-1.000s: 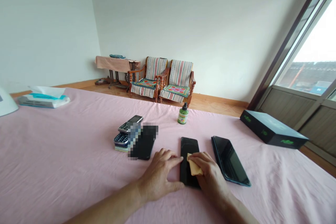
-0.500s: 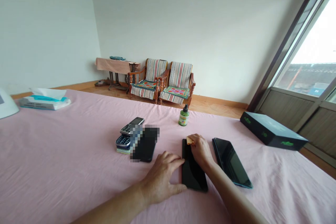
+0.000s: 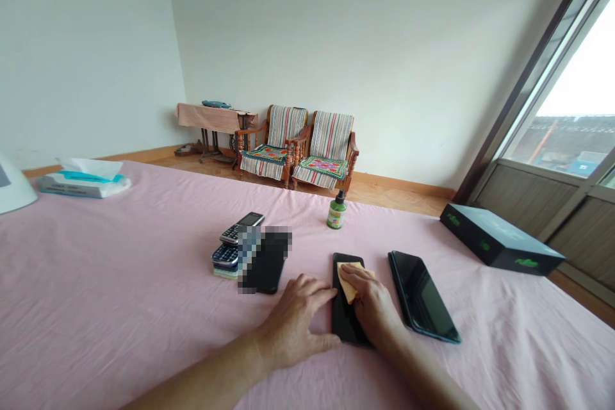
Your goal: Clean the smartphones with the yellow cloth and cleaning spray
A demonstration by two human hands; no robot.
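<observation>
two wooden armchairs [image 3: 298, 150] stand before a pale wall [image 3: 384, 45].

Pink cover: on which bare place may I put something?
Pink cover is bare between the tissue pack and keypad phones, and between the rightmost phone and black box. Crowded: around the middle phone, with left hand and right hand.

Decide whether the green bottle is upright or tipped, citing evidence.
Upright: the green bottle stands on its base on the pink sheet, its black top pointing up.
</observation>
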